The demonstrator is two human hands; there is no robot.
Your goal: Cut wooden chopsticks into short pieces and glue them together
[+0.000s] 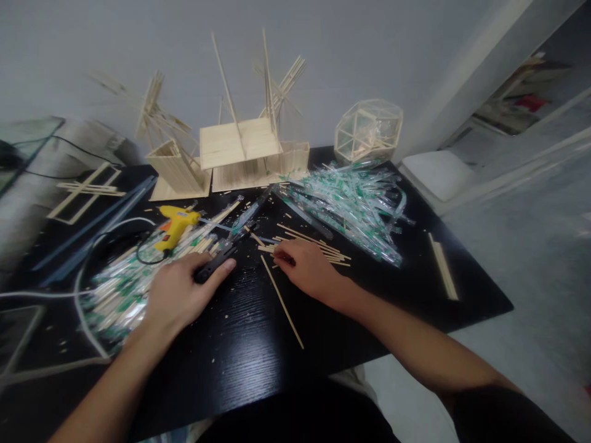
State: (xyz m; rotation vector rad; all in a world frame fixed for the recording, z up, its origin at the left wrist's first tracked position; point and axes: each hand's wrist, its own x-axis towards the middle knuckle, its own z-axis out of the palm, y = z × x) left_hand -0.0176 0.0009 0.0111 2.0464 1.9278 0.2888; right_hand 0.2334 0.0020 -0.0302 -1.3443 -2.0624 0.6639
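Note:
My left hand [182, 283] is closed around a black-handled tool [216, 261]; its working end is blurred, so its exact kind cannot be told. Right of it, my right hand [305, 264] has its fingers curled in a pinch over thin wooden sticks [330, 251]. Stick ends show at the fingertips, though how many are gripped is hidden. One long stick [282, 303] lies slantwise on the black table just below that hand. Beside my left hand rests a yellow glue gun [174, 227] on a heap of plastic-wrapped sticks [122, 280].
Built stick models [240, 143] stand along the wall, with a faceted stick frame [369, 132] at the back right. A pile of clear-and-green wrappers [351, 206] covers the right-hand middle. A small stick bundle [442, 266] lies near the right edge. A white cable [83, 314] loops at left.

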